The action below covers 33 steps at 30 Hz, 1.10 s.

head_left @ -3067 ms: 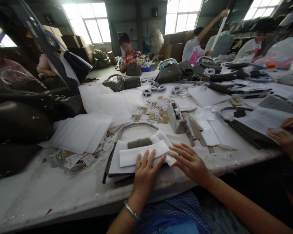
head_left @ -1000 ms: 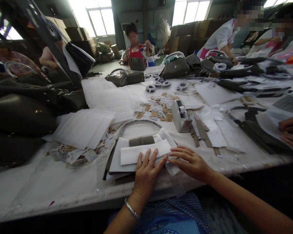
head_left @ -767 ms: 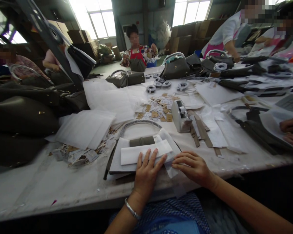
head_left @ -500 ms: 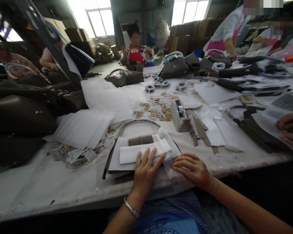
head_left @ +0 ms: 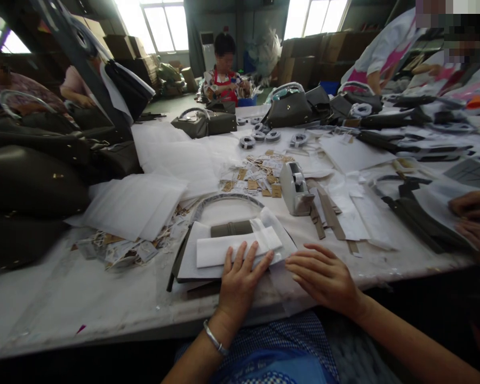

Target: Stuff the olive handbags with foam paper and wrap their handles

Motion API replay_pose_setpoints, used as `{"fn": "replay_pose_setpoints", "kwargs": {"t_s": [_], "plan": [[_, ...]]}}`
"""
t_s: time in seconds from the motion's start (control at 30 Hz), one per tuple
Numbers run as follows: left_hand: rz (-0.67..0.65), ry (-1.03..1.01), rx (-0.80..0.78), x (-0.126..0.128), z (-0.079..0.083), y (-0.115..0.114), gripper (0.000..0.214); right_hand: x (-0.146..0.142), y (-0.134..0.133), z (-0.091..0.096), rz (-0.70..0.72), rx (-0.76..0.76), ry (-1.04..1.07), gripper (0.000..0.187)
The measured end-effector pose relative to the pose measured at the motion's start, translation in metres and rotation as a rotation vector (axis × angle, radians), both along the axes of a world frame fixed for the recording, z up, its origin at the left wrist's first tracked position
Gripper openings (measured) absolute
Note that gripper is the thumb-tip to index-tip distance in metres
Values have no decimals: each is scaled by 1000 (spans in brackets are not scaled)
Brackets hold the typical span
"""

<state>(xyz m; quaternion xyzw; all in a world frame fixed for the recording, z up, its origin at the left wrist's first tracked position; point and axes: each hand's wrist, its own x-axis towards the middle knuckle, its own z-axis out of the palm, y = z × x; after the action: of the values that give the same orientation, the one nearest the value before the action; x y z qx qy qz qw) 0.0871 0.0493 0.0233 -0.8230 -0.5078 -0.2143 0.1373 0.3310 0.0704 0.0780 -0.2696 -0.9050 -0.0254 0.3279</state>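
A dark olive handbag [head_left: 175,266] lies flat before me, its wrapped handle [head_left: 228,198] arching away from me. White foam sheeting [head_left: 189,234] covers most of it, with an olive strap piece [head_left: 230,228] showing on top. My left hand [head_left: 242,272] lies flat with fingers spread on a folded white foam strip [head_left: 216,253]. Beside the bag's right edge, my right hand [head_left: 324,274] has its fingers stretched out, close to the sheet's corner, with nothing seen in it. Whether its fingertips touch the sheet I cannot tell.
A tape dispenser [head_left: 294,189] stands beyond my right hand. Paper tags [head_left: 260,176] and stacked foam sheets [head_left: 134,205] lie farther back. Dark bags [head_left: 32,186] are piled at left. A co-worker's hands [head_left: 474,213] work on another bag at right.
My right hand has shifted slightly right, and its fingers have straightened away from the sheet's edge. My left hand stays on the foam strip. The person across the table has lowered their hands.
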Motion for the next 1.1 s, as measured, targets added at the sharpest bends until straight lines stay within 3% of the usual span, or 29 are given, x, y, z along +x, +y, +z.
{"fn": "replay_pose_setpoints", "kwargs": {"t_s": [0.2,0.47,0.6,0.67,0.83,1.0,1.1], "plan": [[-5,-17,6,0,1,0,54,-19,30,-25,-13,-45,-99,53],[1,-74,-132,1,8,0,58,-21,25,-60,-80,-109,41,54],[-12,-183,-240,7,21,-3,63,-25,24,-63,-95,-119,88,52],[22,-255,-230,13,22,-3,55,-24,23,-64,-95,-128,95,51],[77,-323,-19,29,7,0,26,-25,23,-65,-92,-117,112,50],[42,-305,61,30,-5,1,24,-21,21,-54,-58,-127,97,52],[29,-318,57,28,-5,0,25,-2,4,-49,-77,-187,58,54]]}}
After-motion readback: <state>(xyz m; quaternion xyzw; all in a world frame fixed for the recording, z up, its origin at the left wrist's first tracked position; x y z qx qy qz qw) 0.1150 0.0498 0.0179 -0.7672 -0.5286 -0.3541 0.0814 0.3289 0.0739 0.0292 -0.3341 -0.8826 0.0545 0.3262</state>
